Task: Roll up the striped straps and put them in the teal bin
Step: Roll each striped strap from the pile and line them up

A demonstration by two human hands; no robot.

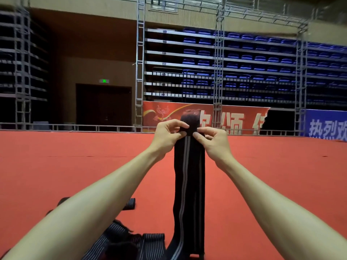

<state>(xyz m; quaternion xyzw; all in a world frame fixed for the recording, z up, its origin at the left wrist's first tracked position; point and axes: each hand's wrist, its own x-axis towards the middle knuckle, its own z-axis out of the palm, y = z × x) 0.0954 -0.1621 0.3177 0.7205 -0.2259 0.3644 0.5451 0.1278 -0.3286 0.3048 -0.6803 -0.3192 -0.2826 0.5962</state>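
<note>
- Red carpet (75,166) covers the floor of a dim sports hall, and both bare arms reach out over it.
- Thumb and curled fingers of the left hand (168,136) pinch the left edge of a dark strap (187,184) near its top.
- Thumb and fingers of the right hand (213,140) pinch the right edge at the same height, so the two hands face each other across the strap's width.
- A short, dark end of the strap sticks up above the fingertips.
- Below the hands the strap hangs straight down between the forearms, with two pale stripes running along it, and its lower part reaches the carpet at the bottom edge of the view.
- It seems to hang in more than one layer, though how it is folded is hard to tell.
- More striped straps (131,239) lie loose in a heap on the carpet under the left forearm, just left of the hanging one.
- Another strap end (130,203) lies on the carpet a little farther out, beside the same forearm.
- At the far edge of the carpet stand a red banner (236,121) and a blue banner (327,127).
- Rows of blue seats (244,59) rise behind them, crossed by a metal frame (139,62).
- To the left is a dark door (103,106) with a green sign (103,81) above it.
</note>
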